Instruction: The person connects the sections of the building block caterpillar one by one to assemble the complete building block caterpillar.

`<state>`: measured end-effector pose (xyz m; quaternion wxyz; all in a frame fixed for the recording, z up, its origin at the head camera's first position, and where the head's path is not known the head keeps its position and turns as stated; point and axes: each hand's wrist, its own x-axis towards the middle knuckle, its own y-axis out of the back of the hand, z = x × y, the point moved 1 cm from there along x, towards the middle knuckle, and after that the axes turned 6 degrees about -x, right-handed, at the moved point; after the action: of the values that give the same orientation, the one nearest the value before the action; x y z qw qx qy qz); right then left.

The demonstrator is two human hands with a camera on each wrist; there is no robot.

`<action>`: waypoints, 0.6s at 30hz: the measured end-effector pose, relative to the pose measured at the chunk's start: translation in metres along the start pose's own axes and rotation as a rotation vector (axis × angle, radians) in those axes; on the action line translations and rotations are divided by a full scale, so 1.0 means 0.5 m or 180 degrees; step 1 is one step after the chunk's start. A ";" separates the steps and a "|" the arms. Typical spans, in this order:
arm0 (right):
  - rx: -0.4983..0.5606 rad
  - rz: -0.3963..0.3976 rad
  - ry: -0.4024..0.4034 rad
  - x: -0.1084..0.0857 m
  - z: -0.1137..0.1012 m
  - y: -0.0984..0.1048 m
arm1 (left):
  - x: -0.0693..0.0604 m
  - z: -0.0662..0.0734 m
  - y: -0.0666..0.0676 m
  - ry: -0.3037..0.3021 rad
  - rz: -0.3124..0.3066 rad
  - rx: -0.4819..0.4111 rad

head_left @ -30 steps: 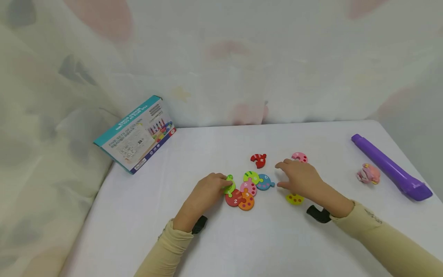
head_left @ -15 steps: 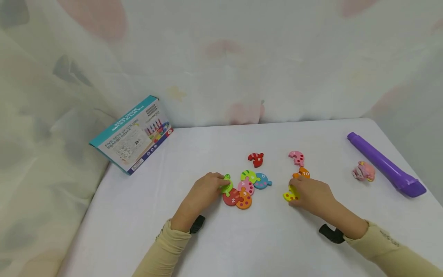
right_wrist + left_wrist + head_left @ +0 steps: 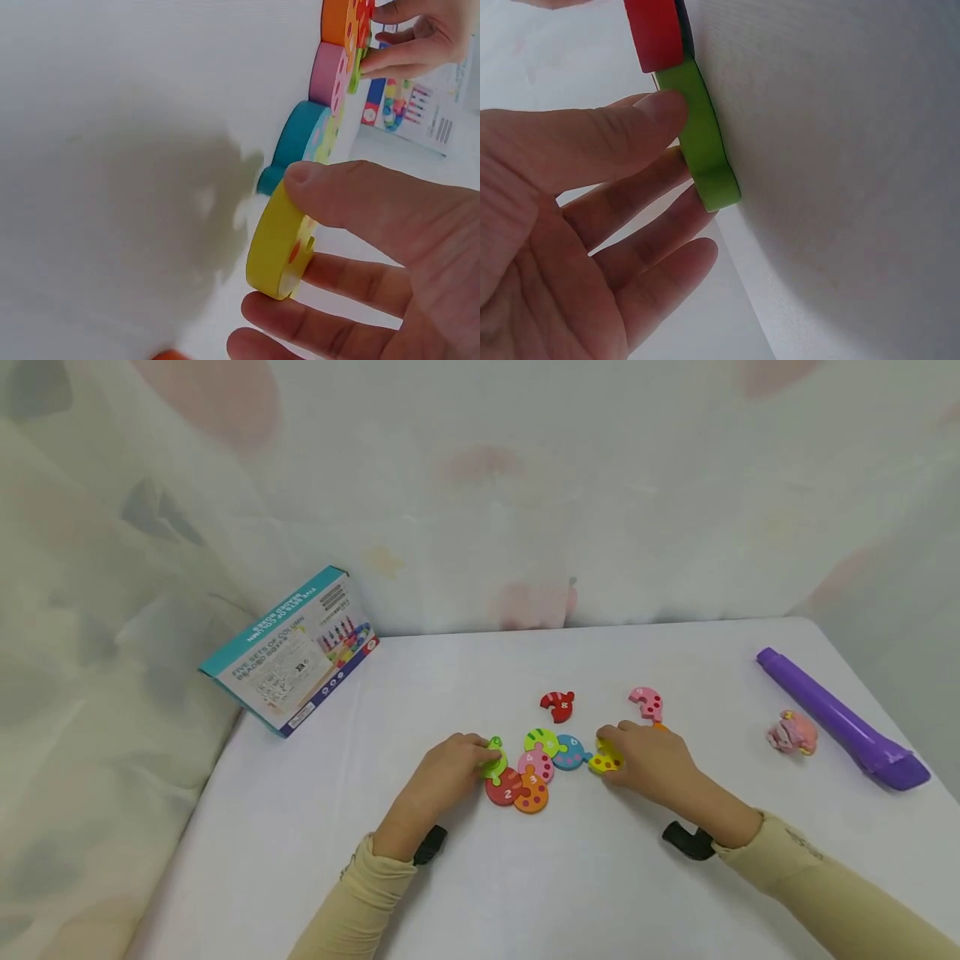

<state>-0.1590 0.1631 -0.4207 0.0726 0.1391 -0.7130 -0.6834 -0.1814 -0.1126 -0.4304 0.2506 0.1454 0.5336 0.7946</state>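
Observation:
A chain of joined round pieces lies mid-table: light green head piece (image 3: 495, 766), red 2 (image 3: 503, 787), orange 3 (image 3: 531, 794), pink 4 (image 3: 536, 767), green 5 (image 3: 542, 742) and blue 6 (image 3: 567, 752). My left hand (image 3: 448, 778) pinches the head piece at the left end, thumb on its green edge (image 3: 705, 150) in the left wrist view. My right hand (image 3: 654, 766) pinches a yellow dotted piece (image 3: 604, 762) beside the blue one's knob; in the right wrist view the yellow piece (image 3: 274, 240) is close to the blue piece (image 3: 300, 135), and whether they interlock I cannot tell.
Behind the chain lies a red 8 piece (image 3: 558, 706). A pink 9 piece (image 3: 648, 703) is further right, with an orange piece (image 3: 660, 726) mostly behind my right hand. A box (image 3: 292, 652) stands at back left; a pink figure (image 3: 792, 733) and purple tube (image 3: 843, 718) lie right.
My right hand came down on the yellow piece, took it and carried it left to the blue piece's knob. The left hand still holds the light green piece.

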 end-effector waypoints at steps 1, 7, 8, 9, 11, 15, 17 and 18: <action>-0.0028 -0.0004 0.0028 0.005 -0.003 0.000 | 0.000 0.000 0.000 0.0002 -0.0007 0.0003; -0.0035 -0.0061 0.0111 0.019 -0.018 0.002 | 0.000 0.003 0.003 -0.0032 0.0000 0.0026; -0.0032 -0.0066 0.0113 0.019 -0.020 0.003 | 0.000 0.003 0.002 -0.0036 0.0003 0.0031; -0.0043 -0.0067 0.0111 0.020 -0.022 0.005 | 0.000 0.003 0.002 -0.0037 0.0003 0.0033; -0.0055 -0.0084 0.0120 0.021 -0.025 0.008 | 0.000 0.002 0.002 -0.0042 0.0007 0.0036; -0.0100 -0.0132 0.0139 0.024 -0.030 0.010 | -0.001 0.001 0.002 -0.0054 0.0017 0.0021; -0.0104 -0.0159 0.0153 0.025 -0.031 0.009 | -0.001 0.000 0.002 -0.0058 0.0021 0.0015; -0.0108 -0.0160 0.0161 0.025 -0.030 0.007 | -0.001 0.000 0.001 -0.0060 0.0022 0.0013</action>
<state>-0.1667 0.1450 -0.4176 0.0758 0.1729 -0.6955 -0.6933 -0.1812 -0.1130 -0.4296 0.2525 0.1552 0.5323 0.7929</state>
